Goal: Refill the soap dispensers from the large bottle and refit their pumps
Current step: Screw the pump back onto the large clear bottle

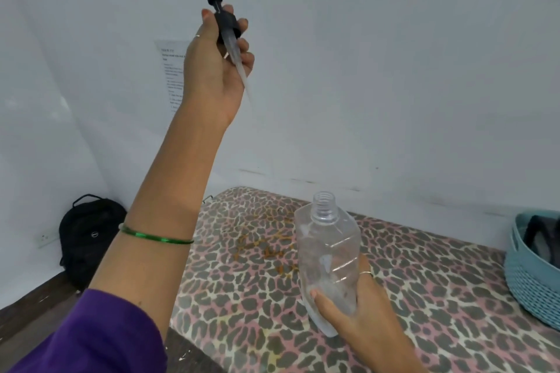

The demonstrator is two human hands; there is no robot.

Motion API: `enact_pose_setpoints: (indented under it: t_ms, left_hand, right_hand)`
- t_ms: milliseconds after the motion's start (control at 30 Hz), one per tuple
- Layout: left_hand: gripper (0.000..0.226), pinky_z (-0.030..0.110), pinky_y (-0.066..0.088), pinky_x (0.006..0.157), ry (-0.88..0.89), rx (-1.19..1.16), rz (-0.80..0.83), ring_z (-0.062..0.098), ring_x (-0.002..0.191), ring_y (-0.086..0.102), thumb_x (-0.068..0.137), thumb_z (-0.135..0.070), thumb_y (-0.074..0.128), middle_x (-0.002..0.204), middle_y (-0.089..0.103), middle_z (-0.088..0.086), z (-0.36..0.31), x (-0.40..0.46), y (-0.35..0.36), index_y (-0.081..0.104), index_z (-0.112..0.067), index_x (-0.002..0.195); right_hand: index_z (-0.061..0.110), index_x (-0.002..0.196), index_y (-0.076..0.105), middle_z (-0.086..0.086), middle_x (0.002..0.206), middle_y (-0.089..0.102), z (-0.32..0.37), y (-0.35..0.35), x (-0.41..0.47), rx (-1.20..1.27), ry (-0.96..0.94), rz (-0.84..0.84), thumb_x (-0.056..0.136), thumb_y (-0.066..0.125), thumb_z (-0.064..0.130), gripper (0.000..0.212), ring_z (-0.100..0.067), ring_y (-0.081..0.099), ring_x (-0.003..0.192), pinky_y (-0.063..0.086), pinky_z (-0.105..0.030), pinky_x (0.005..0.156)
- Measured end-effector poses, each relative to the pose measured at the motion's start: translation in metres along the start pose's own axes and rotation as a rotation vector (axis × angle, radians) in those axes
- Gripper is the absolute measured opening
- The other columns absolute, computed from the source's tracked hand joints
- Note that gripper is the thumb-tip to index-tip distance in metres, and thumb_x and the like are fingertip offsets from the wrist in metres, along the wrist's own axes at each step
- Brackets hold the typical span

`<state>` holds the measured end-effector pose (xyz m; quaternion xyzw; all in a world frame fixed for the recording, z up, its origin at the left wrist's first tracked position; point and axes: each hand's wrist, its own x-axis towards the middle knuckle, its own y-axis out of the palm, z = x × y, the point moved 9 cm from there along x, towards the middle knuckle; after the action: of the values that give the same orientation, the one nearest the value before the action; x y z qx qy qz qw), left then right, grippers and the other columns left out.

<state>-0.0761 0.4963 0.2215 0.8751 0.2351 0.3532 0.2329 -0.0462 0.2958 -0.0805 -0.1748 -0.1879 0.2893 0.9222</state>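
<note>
Both hands are busy: the right hand [357, 309], lower centre, wraps the clear dispenser bottle [328, 254], which looks empty, light and thin-walled; gripping its lower body suits. At upper left, the left hand [221, 60] pinches the black pump [222, 21] by its collar, sparing the slender dip tube.

Blue basket [527, 278] crowds the right edge of the leopard-print cloth [242, 297].

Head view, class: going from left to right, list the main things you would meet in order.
Black backpack → paper notice on the wall → left hand holding the black pump → clear dispenser bottle held by the right hand → blue basket.
</note>
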Motion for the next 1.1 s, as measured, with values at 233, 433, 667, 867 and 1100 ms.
enact_pose_setpoints:
  t_ms: [233, 433, 667, 867, 1100]
  left_hand:
    - [0.028, 0.019, 0.042, 0.051, 0.125, -0.061, 0.012, 0.010, 0.054, 0.048, 0.105, -0.029, 0.036, 0.081, 0.060, 0.007, -0.009, -0.004, 0.016, 0.055, -0.009, 0.107]
    - [0.028, 0.020, 0.043, 0.052, 0.148, -0.061, 0.027, 0.010, 0.055, 0.050, 0.105, -0.027, 0.034, 0.083, 0.061, 0.008, 0.004, -0.013, 0.023, 0.054, -0.008, 0.110]
    - [0.028, 0.019, 0.043, 0.054, 0.130, -0.056, 0.026, 0.010, 0.058, 0.049, 0.105, -0.027, 0.035, 0.085, 0.061, 0.008, 0.016, -0.026, 0.025, 0.055, -0.008, 0.110]
    - [0.028, 0.020, 0.043, 0.057, 0.141, 0.011, 0.033, 0.009, 0.061, 0.049, 0.105, -0.026, 0.034, 0.086, 0.061, 0.006, 0.026, -0.046, 0.024, 0.054, -0.009, 0.114]
    - [0.024, 0.022, 0.048, 0.065, 0.075, 0.278, 0.149, 0.009, 0.068, 0.059, 0.104, -0.022, 0.035, 0.091, 0.064, 0.002, 0.056, -0.086, 0.012, 0.056, -0.014, 0.111]
  right_hand:
    - [0.042, 0.139, 0.024, 0.019, 0.123, 0.055, 0.004, 0.015, 0.003, 0.060, -0.002, 0.032, 0.066, 0.061, 0.072, 0.087, -0.005, 0.053, 0.114, 0.047, -0.035, 0.098]
    - [0.041, 0.137, 0.025, 0.022, 0.121, 0.053, 0.006, 0.013, 0.002, 0.054, -0.014, 0.029, 0.068, 0.062, 0.067, 0.083, -0.001, 0.053, 0.112, 0.048, -0.032, 0.098]
    - [0.041, 0.136, 0.026, 0.028, 0.116, 0.053, 0.011, 0.010, 0.000, 0.068, -0.022, 0.029, 0.075, 0.067, 0.056, 0.075, 0.007, 0.052, 0.108, 0.046, -0.019, 0.093]
    - [0.038, 0.135, 0.028, 0.033, 0.112, 0.050, 0.016, 0.007, -0.002, 0.061, -0.034, 0.025, 0.079, 0.067, 0.050, 0.069, 0.020, 0.047, 0.103, 0.038, 0.001, 0.078]
    - [0.037, 0.135, 0.028, 0.030, 0.113, 0.050, 0.016, 0.007, -0.003, 0.065, -0.028, 0.031, 0.079, 0.067, 0.050, 0.070, 0.019, 0.047, 0.104, 0.038, -0.001, 0.080]
